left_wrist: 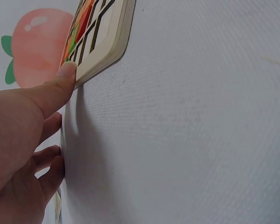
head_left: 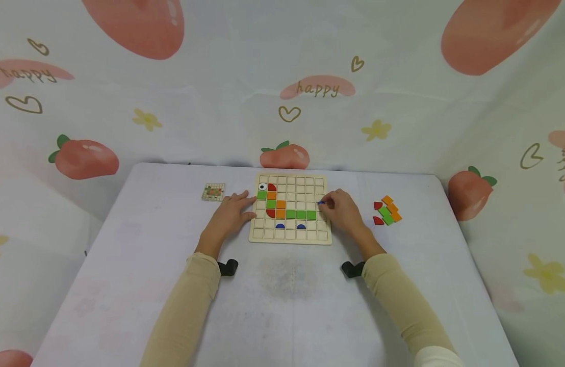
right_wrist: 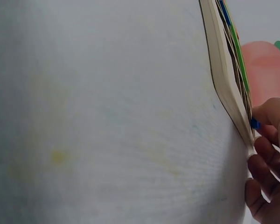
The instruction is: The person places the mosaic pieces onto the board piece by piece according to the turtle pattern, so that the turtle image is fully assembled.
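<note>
Beige gridded board (head_left: pixel 302 189), left hand (head_left: pixel 228 211) loose against it, right hand (head_left: pixel 342 209) pinching blue piece (right_wrist: pixel 255 123)

Fingers (right_wrist: pixel 270 112) pinching blue piece (right_wrist: pixel 255 123), pale board (right_wrist: pixel 220 65)

Grid board (head_left: pixel 301 196) on the table (head_left: pixel 287 316), tiles (head_left: pixel 290 214) in its squares; left hand (head_left: pixel 228 210) at its left edge, right hand (head_left: pixel 341 210), holding a piece (head_left: pixel 321 203), at its right. Card (head_left: pixel 213 192) farther left; loose tiles (head_left: pixel 386 215) farther right; cloth (head_left: pixel 236 97) behind.
</note>
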Demonstrator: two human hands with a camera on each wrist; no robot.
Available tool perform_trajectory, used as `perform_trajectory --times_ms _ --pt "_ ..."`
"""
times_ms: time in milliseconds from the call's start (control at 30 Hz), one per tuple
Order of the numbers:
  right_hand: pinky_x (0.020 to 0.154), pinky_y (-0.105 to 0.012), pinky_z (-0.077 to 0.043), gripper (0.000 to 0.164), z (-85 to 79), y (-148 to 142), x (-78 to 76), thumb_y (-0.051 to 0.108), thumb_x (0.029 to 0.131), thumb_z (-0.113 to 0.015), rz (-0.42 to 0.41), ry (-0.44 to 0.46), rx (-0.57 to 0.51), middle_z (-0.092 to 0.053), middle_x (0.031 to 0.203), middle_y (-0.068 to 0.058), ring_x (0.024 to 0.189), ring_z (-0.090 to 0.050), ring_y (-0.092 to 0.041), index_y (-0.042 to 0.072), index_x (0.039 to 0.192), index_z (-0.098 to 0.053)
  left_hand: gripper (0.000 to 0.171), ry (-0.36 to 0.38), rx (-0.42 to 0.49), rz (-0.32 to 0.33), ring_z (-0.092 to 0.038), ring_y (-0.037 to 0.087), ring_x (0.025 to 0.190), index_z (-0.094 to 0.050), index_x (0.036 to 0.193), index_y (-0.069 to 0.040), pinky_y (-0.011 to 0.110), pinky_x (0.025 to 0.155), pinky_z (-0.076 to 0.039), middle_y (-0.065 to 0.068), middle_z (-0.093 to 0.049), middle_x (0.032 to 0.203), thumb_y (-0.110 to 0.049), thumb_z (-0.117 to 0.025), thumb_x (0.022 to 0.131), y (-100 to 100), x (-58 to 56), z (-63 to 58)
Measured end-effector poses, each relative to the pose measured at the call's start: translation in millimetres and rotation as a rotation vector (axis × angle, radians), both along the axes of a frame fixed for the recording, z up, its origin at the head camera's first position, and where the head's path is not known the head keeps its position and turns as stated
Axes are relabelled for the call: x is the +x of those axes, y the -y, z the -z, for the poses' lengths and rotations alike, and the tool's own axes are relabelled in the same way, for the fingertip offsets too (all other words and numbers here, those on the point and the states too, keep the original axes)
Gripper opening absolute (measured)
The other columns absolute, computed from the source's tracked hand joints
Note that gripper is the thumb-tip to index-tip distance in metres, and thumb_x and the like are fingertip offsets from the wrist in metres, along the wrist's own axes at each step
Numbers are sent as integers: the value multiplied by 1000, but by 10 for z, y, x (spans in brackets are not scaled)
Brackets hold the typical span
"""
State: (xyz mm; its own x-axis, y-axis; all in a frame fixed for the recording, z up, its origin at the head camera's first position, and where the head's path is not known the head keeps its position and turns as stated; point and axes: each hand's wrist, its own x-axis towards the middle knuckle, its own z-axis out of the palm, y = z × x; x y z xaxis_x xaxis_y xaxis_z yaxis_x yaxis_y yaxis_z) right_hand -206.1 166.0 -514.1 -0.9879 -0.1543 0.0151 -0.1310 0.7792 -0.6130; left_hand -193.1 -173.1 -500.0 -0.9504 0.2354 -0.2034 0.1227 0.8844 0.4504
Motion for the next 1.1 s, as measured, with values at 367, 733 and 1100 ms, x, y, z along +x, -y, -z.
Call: perform_trajectory --times_ms 367,733,1100 --pt "78 -33 -46 19 -10 9 13 22 93 -72 -15 -32 30 -59 95 -8 90 -54 -23 8 105 -71 61 -3 0 5 -25 40 156 -47 154 -25 57 127 -26 4 -32 169 -40 -66 99 0 -12 -5" --pt "91 -42 -52 34 -117 -5 23 30 98 -65 -12 -9 145 -60 113 -12 105 -55 -28 8 124 -65 61 -5 -8 6 -26 40 156 -47 155 -25 57 126 -27 5 -32 169 -40 -66 98 1 -11 10" --pt "120 -66 -29 72 -181 -171 88 53 99 -56 -31 -58 519 -38 156 -23 144 -33 -45 13 155 -36 61 -1 -2 -5 -26 39 156 -48 154 -25 57 126 -27 5 -32 168 -39 -67 98 -1 5 -6"
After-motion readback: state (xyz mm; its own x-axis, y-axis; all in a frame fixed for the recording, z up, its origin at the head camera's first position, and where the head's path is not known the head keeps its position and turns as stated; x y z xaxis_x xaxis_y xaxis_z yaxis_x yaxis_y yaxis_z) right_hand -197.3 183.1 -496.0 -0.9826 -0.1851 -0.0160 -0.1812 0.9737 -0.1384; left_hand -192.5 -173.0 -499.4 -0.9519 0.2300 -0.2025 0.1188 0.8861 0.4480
